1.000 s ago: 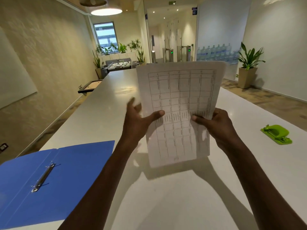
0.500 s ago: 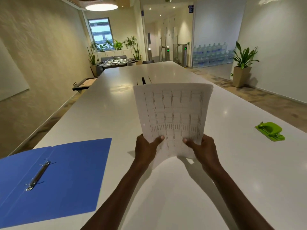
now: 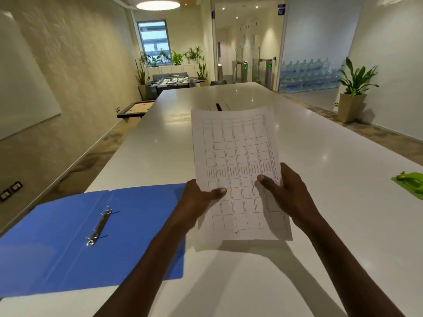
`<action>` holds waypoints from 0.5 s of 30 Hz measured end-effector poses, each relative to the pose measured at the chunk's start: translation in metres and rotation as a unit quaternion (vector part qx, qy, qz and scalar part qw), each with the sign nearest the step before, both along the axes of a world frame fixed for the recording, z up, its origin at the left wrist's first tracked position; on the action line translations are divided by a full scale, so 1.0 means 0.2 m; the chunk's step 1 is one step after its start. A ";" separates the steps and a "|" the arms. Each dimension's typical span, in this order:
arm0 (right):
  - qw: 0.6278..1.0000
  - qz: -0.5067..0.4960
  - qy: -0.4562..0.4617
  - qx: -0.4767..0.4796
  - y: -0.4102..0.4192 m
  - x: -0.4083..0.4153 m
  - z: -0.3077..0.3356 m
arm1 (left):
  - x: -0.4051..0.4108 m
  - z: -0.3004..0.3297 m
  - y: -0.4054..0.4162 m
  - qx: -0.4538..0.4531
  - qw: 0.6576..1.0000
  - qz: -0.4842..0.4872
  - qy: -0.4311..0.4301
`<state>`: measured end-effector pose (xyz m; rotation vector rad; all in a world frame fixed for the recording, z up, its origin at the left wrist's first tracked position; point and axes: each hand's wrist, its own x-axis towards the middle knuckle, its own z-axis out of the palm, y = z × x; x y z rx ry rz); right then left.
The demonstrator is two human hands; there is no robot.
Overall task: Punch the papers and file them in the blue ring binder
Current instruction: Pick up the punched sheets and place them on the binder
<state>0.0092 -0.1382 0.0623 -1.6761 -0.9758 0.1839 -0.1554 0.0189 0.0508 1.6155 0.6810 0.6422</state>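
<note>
Near edge of the table [image 3: 240, 282]: both forearms enter from below and meet at the papers [image 3: 238, 170]. The person holds the sheets clear of the tabletop, tilted toward the camera, long axis running near-to-far down the table.

Left hand [image 3: 196, 202]: pinches the sheets at their left margin, low on the page, thumb pressed on the printed face; the other fingers are behind the paper and hidden. Right hand [image 3: 290, 191]: same grip at the right margin, thumb on the face, fingers behind. Both grips sit in the lower half of the page; the far short edge stands free and bows slightly. How many sheets are in the stack cannot be told.

Left of the hands, at the near left corner of the table: the blue ring binder [image 3: 68, 236] lies open and flat, with its ring mechanism [image 3: 99, 226] running slantwise away from the near edge. The binder's right cover edge lies just beside the left wrist.

Right side, by the right edge of the table: the green hole punch [image 3: 409, 183], partly cut off by the frame, well apart from the papers and on the right hand's side.

Judgement: no holes are visible along either margin, so punching comes first. The punch lies to the right of the grip, the binder to the left; the right hand is the nearer to the punch. A long margin would have to be turned toward the punch.

Far end: potted plants [image 3: 354, 88] and stacked water bottles [image 3: 306, 76] beyond the table.
</note>
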 end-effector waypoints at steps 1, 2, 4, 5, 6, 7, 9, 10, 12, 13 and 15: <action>1.000 0.007 0.007 -0.006 0.04 -0.05 0.00 | -0.06 -0.01 0.03 -0.004 1.000 -0.006 0.002; 1.000 0.013 0.012 -0.012 0.08 -0.09 -0.01 | -0.11 -0.01 0.06 -0.005 1.000 -0.011 0.005; 0.999 0.021 0.020 -0.020 0.17 -0.18 -0.02 | -0.23 -0.02 0.13 -0.009 1.000 -0.015 0.009; 0.999 0.024 0.023 -0.024 0.21 -0.23 -0.03 | -0.28 -0.02 0.17 -0.018 1.000 -0.012 0.008; 0.999 0.028 0.026 -0.028 0.24 -0.28 -0.04 | -0.33 -0.03 0.21 -0.032 0.999 -0.009 0.006; 0.998 0.033 0.031 -0.032 0.30 -0.34 -0.06 | -0.40 -0.04 0.26 -0.036 0.999 -0.006 0.006; 0.997 0.038 0.052 -0.033 0.36 -0.40 -0.08 | -0.49 -0.06 0.34 -0.031 0.999 -0.002 0.017; 0.997 0.039 0.061 -0.035 0.37 -0.42 -0.09 | -0.51 -0.06 0.36 -0.028 0.999 0.005 0.022; 0.996 0.039 0.070 -0.045 0.44 -0.48 -0.11 | -0.59 -0.07 0.44 -0.022 0.999 0.027 0.026; 0.995 0.040 0.072 -0.048 0.47 -0.52 -0.12 | -0.61 -0.07 0.48 -0.021 0.998 0.046 0.035; 0.995 0.042 0.077 -0.054 0.52 -0.59 -0.13 | -0.67 -0.07 0.57 -0.017 0.993 0.097 0.063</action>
